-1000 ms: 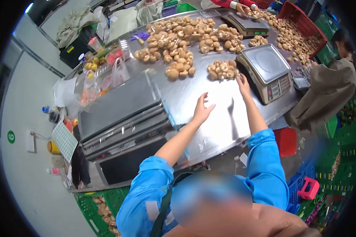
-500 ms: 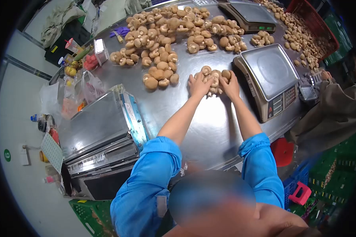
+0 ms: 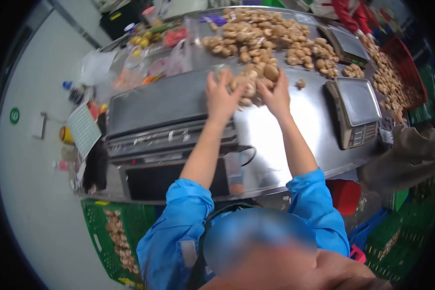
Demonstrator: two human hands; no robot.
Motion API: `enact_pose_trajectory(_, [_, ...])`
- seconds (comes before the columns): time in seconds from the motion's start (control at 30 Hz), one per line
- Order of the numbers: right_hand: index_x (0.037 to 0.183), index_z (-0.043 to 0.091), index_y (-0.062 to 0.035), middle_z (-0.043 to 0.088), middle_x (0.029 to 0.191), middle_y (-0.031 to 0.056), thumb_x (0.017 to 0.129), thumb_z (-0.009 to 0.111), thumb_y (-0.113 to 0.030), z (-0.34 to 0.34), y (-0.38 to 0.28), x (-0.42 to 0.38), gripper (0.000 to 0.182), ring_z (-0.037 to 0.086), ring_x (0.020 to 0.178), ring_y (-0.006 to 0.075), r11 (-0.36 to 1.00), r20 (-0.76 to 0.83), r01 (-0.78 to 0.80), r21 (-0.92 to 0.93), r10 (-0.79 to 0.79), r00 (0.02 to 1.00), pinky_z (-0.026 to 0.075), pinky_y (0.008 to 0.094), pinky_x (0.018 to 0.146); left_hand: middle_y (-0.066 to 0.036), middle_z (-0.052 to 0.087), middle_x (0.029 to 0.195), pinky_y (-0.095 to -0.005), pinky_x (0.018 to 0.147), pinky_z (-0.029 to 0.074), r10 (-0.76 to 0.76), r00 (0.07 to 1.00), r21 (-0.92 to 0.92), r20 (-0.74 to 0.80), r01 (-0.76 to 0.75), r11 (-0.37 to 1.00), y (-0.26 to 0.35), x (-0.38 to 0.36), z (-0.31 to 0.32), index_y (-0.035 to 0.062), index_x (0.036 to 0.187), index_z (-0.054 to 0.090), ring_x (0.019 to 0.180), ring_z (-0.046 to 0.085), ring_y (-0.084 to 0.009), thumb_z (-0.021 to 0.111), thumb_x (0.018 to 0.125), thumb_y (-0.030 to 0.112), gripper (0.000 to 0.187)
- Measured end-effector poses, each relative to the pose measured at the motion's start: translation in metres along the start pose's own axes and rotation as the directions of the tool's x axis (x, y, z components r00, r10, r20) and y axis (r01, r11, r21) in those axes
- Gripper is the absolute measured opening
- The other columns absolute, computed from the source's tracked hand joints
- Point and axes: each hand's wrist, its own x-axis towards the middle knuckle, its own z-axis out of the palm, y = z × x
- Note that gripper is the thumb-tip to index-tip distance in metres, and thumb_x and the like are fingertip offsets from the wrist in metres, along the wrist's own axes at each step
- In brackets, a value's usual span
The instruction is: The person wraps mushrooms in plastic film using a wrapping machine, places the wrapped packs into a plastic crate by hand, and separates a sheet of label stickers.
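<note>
A cluster of brown-capped mushrooms (image 3: pixel 249 83) is gripped from both sides between my two hands, just above or on the steel table and in front of the larger heap. My left hand (image 3: pixel 221 99) presses on the cluster's left side, thumb toward the middle, near the flat sealing machine. On the other side my right hand (image 3: pixel 278 98) curves round the mushrooms. Blur hides whether a tray lies under them. One loose mushroom (image 3: pixel 300 84) lies to the right of my right hand.
The mushroom heap (image 3: pixel 261 31) covers the back of the steel table (image 3: pixel 304 140). A flat sealing machine (image 3: pixel 159 104) stands left, a weighing scale (image 3: pixel 357 104) right. Another scale (image 3: pixel 345 43) and a red crate (image 3: pixel 398 65) are farther back. A person's red sleeve (image 3: pixel 355 17) shows at the far right.
The view has turned left. My hands have carried the cluster leftward, away from the scale to beside the sealing machine. A single mushroom now lies behind on the table.
</note>
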Motion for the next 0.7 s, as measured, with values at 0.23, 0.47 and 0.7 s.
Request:
enact_pose_trajectory(0.23, [0.127, 0.031, 0.0026, 0.044, 0.117, 0.0239, 0.070, 0.064, -0.047, 0.201, -0.130, -0.044, 0.082, 0.046, 0.110, 0.0364, 0.995, 0.244, -0.089, 0.042, 0.076, 0.967, 0.039, 0.0401, 0.090, -0.024, 0.038, 0.127, -0.0392, 0.097, 0.032, -0.271, 0.960, 0.053, 0.066, 0.268, 0.962, -0.184, 0.029, -0.188, 0.0147, 0.122, 0.050, 0.117, 0.038, -0.0387, 0.059, 0.074, 0.051, 0.061])
enact_pose_trajectory(0.47, [0.126, 0.036, 0.0003, 0.048, 0.119, 0.0223, 0.071, 0.062, -0.047, 0.205, -0.141, -0.058, 0.077, 0.050, 0.109, 0.0328, 0.994, 0.291, -0.105, -0.028, 0.108, 0.951, 0.042, 0.0391, 0.088, -0.020, 0.046, 0.122, -0.0405, 0.098, 0.030, -0.053, 0.998, -0.006, 0.014, 0.053, 0.999, -0.241, 0.028, -0.237, 0.0118, 0.126, 0.044, 0.117, 0.040, -0.0351, 0.056, 0.079, 0.040, 0.056])
enact_pose_trajectory(0.7, [0.106, 0.057, -0.0024, 0.064, 0.095, 0.0109, 0.077, 0.065, -0.017, 0.060, 0.069, 0.006, 0.033, 0.062, 0.081, 0.0179, 0.991, -0.184, -0.020, -0.133, -0.005, 0.983, 0.048, 0.0288, 0.073, -0.013, 0.050, 0.117, -0.0342, 0.098, 0.029, -0.008, 0.992, 0.053, -0.127, 0.015, 0.998, -0.238, -0.035, -0.321, -0.0002, 0.116, 0.049, 0.113, 0.043, -0.0249, 0.060, 0.078, 0.009, 0.040])
